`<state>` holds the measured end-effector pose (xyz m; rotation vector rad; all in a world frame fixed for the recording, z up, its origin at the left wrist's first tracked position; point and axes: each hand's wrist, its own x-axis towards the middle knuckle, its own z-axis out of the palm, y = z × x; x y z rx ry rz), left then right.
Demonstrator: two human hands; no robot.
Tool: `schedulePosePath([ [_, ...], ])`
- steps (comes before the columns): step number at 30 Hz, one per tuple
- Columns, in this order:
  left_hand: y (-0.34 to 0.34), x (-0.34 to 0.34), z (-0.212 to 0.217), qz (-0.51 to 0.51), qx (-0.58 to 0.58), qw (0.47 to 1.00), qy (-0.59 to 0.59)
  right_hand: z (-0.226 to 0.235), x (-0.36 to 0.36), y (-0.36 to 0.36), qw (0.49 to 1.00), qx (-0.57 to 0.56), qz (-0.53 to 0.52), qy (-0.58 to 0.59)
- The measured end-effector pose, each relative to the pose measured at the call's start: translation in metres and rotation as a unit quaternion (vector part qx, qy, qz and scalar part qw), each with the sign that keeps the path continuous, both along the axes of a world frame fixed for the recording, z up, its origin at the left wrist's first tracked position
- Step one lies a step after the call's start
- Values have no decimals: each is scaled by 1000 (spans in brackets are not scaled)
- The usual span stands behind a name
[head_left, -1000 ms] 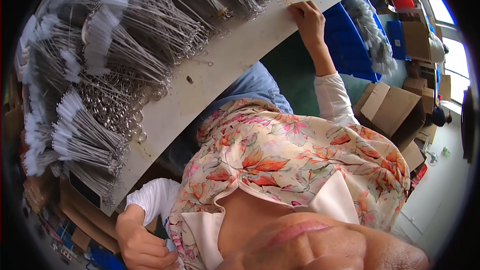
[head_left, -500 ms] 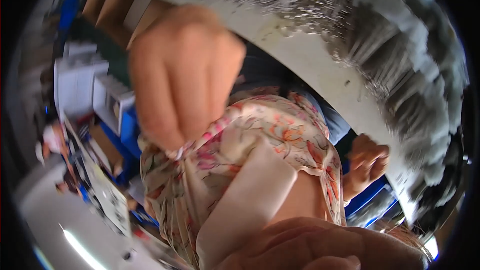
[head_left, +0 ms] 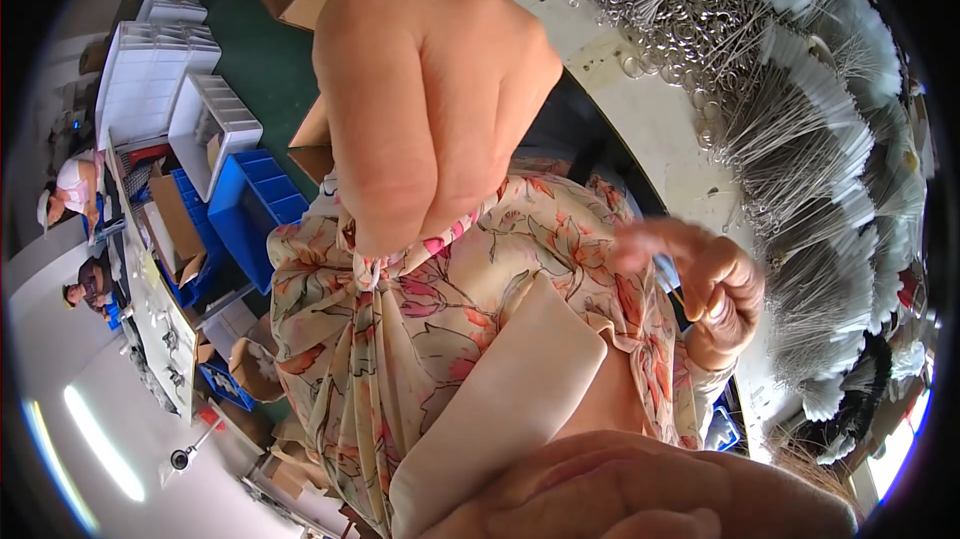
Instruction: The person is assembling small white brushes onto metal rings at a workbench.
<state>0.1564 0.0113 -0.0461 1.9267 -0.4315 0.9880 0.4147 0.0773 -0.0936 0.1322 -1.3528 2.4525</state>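
My left hand (head_left: 430, 109) is raised close to the camera, its fingers folded into a fist; whatever sits inside it is hidden. Behind its lower side lies the gathered fabric of a floral blouse (head_left: 480, 279) with a plain pale collar (head_left: 500, 389). My right hand (head_left: 715, 289) is at the right side of the blouse, beside the table edge. Its forefinger reaches out, blurred, while the other fingers bend loosely, and I see nothing in them. Right of that hand, many thin wire brushes (head_left: 800, 139) with looped metal ends and pale bristles lie heaped on the table (head_left: 650, 119).
White crates (head_left: 155, 74) stack at the left near a blue bin (head_left: 250, 194) and an open cardboard box (head_left: 180, 224). Two people, one in a pink top (head_left: 80, 184) and one in dark clothes (head_left: 92, 287), are along another table (head_left: 150, 314). Green floor (head_left: 265, 79) shows between.
My left hand has come nearer the camera and shifted right and up, still in a fist. My right hand has risen slightly, its forefinger stretching left. The whole view has shifted and become sharper.
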Motion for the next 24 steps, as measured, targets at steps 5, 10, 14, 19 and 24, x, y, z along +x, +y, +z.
schedulePosePath([
  [5, 1, 13, 0, -16, -11, 999, -35, 20, -40, 5, 974, 143, 134, 114],
  [10, 7, 8, 9, -60, 24, 997, 50, 40, -52, -7, 937, 306, 151, 78],
  [14, 28, 29, -8, -19, -136, 990, 16, 38, -58, -30, 982, 176, 61, -28],
  [19, 61, 88, -45, 8, -538, 839, 79, 57, -66, -14, 900, 432, -23, 51],
  [24, 66, 103, -100, -57, -571, 819, 26, 47, -84, -17, 946, 302, 91, 77],
])
